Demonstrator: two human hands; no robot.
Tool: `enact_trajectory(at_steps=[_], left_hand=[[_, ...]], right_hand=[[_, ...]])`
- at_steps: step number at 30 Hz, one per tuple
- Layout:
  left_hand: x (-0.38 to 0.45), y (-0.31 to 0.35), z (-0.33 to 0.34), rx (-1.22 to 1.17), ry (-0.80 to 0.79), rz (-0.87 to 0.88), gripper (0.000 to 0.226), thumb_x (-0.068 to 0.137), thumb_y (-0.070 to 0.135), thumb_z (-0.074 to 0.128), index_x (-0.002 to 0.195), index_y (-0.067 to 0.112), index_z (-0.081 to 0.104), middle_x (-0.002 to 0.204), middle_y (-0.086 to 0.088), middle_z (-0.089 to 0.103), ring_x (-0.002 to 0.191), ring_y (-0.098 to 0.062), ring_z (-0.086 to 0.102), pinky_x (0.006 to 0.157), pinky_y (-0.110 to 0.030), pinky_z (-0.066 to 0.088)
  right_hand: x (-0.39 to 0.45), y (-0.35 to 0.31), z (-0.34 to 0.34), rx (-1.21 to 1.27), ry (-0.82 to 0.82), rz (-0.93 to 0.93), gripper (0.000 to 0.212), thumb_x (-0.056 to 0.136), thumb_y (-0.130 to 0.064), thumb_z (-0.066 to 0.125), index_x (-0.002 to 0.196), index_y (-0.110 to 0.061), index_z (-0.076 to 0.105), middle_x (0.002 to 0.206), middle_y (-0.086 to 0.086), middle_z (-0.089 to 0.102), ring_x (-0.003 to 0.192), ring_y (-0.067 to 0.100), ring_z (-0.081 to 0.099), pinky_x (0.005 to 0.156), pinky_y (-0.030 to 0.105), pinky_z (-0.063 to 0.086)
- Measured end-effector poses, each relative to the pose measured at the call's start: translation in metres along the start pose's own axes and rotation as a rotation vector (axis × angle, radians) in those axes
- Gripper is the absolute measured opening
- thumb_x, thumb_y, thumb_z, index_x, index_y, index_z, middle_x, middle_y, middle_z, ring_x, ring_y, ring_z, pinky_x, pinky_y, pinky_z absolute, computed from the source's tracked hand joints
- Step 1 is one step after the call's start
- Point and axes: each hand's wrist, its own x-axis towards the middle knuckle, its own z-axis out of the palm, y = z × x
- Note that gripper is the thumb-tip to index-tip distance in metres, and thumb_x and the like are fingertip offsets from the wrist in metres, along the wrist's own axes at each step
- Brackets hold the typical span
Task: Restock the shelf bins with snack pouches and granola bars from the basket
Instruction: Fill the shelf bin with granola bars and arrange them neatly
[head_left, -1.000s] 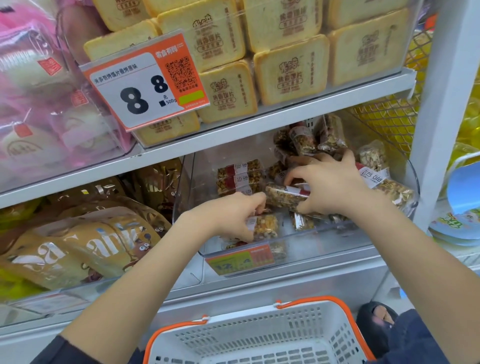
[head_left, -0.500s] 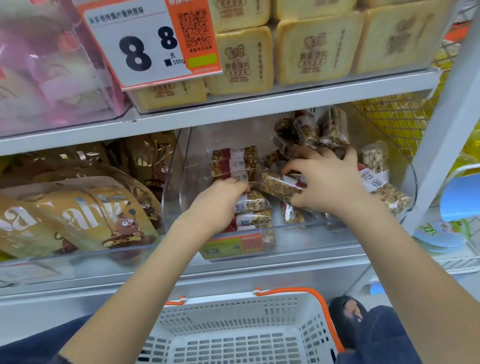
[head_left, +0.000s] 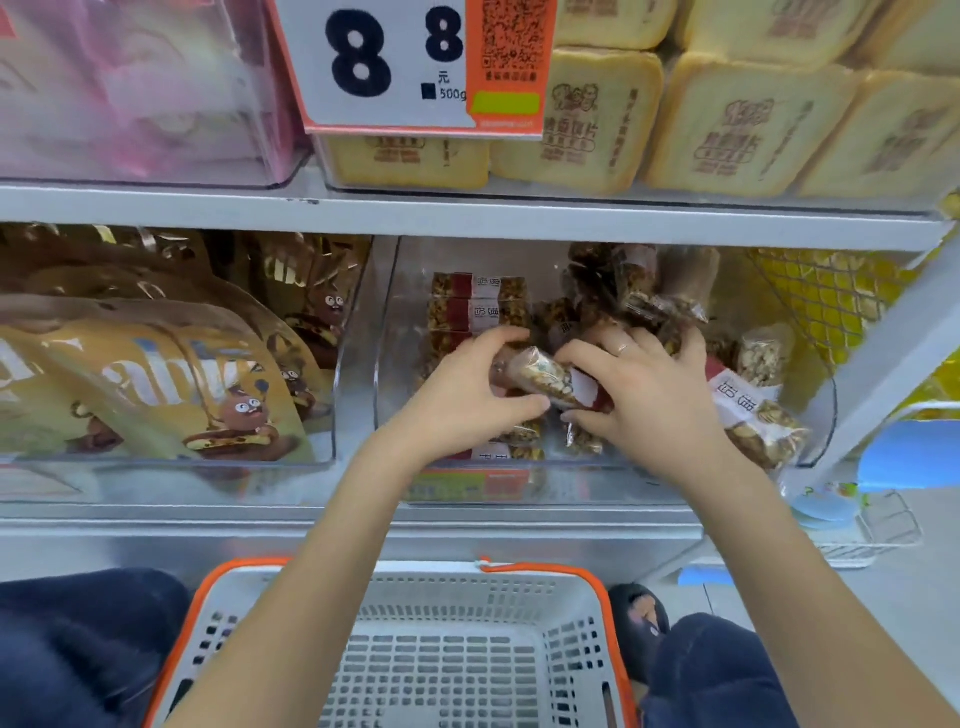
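Head view: bar held between both hands inside the clear bin

Both hands are inside the clear shelf bin (head_left: 810, 415). Left hand (head_left: 467, 395) and right hand (head_left: 644, 395) each pinch one wrapped granola bar (head_left: 545, 379), which lies tilted between them above the bin's front edge. Left fingers curl round its left end, right fingers round the labelled end. Neat stack of bars (head_left: 478, 306) sits against the bin's back-left corner; loose bars (head_left: 639, 291) are heaped toward the back right. Basket (head_left: 467, 649) sits below the shelf; what shows of it holds nothing.

Handling, judged: light, stiff core, slick crinkly film. Crumbles if squeezed. Best held across the middle, not by the sealed end flaps.
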Motion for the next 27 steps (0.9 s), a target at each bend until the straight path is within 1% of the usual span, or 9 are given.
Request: enact_trajectory(at_steps=[2,6,9,12,16,18,21,24,27], left_hand=[[-0.002,0.003,0.001,-0.125,0.006,-0.022,0.055,0.072,0.042,0.074,0.122,0.029,0.055,0.111,0.008,0.063,0.098,-0.008,0.063,0.087,-0.034,0.054],[-0.007,0.006,-0.002,-0.036,0.199,0.071,0.031,0.074,0.032,0.078,0.102,0.024,0.067,0.095,0.012,0.067,0.088,0.0,0.062,0.077,-0.019,0.049],[-0.024,0.014,-0.002,-0.088,0.434,0.177,0.028,0.07,0.031,0.08,0.092,0.022,0.066,0.092,0.008,0.063,0.084,-0.002,0.06,0.071,-0.019,0.05],[-0.037,0.015,-0.003,0.049,0.585,0.313,0.033,0.066,0.029,0.084,0.091,0.02,0.064,0.089,0.006,0.056,0.085,0.004,0.052,0.072,-0.008,0.041],[-0.04,0.016,0.007,0.154,0.475,0.365,0.036,0.062,0.015,0.085,0.09,0.015,0.062,0.085,0.002,0.057,0.078,-0.001,0.05,0.068,-0.01,0.04],[-0.041,0.017,0.01,0.028,0.396,0.323,0.044,0.064,0.009,0.084,0.097,0.018,0.057,0.083,0.0,0.057,0.074,-0.006,0.054,0.066,-0.01,0.044],[-0.045,0.013,-0.003,-0.184,0.272,0.209,0.057,0.07,0.003,0.079,0.11,0.022,0.043,0.091,0.001,0.057,0.082,-0.009,0.061,0.074,-0.022,0.055],[-0.045,0.005,-0.014,0.123,0.273,0.244,0.052,0.08,0.011,0.072,0.125,0.023,0.049,0.109,0.007,0.054,0.102,-0.005,0.053,0.093,-0.028,0.046],[-0.046,0.008,-0.02,0.302,0.221,0.313,0.047,0.089,0.019,0.063,0.134,0.025,0.051,0.127,0.002,0.049,0.122,-0.011,0.041,0.106,-0.027,0.031]], right_hand=[[0.0,-0.001,0.0,0.032,0.018,-0.035,0.055,0.055,-0.044,0.086,0.101,-0.03,0.059,0.096,-0.004,0.066,0.092,0.027,0.062,0.088,0.062,0.036],[0.001,0.0,-0.004,0.136,0.001,-0.013,0.049,0.059,-0.048,0.082,0.096,-0.025,0.059,0.091,-0.005,0.065,0.094,0.027,0.059,0.094,0.057,0.034],[-0.003,0.005,-0.011,0.365,-0.009,-0.017,0.05,0.065,-0.043,0.081,0.106,-0.023,0.062,0.103,-0.004,0.063,0.101,0.025,0.055,0.09,0.041,0.038],[-0.006,0.005,-0.024,0.679,-0.092,-0.006,0.056,0.072,-0.038,0.078,0.123,-0.033,0.055,0.112,-0.012,0.058,0.103,0.008,0.053,0.086,0.025,0.044],[-0.003,-0.016,-0.02,0.891,-0.183,-0.062,0.054,0.074,-0.023,0.074,0.116,-0.048,0.051,0.108,-0.003,0.056,0.098,0.008,0.053,0.08,0.02,0.046],[-0.001,-0.018,-0.016,0.942,-0.162,-0.036,0.05,0.07,-0.014,0.067,0.106,-0.047,0.055,0.105,0.0,0.057,0.101,0.004,0.05,0.085,0.016,0.041],[0.001,-0.008,-0.023,1.014,-0.079,0.003,0.039,0.077,-0.004,0.074,0.103,-0.033,0.065,0.105,-0.012,0.066,0.104,0.005,0.056,0.088,0.025,0.046],[0.001,-0.003,-0.037,1.326,-0.098,0.014,0.033,0.077,0.004,0.073,0.099,-0.02,0.065,0.1,-0.019,0.069,0.099,0.004,0.064,0.082,0.023,0.053],[0.0,0.001,-0.042,1.521,-0.244,0.056,0.035,0.076,0.013,0.068,0.09,-0.019,0.069,0.095,-0.011,0.07,0.096,0.011,0.068,0.075,0.023,0.055]])
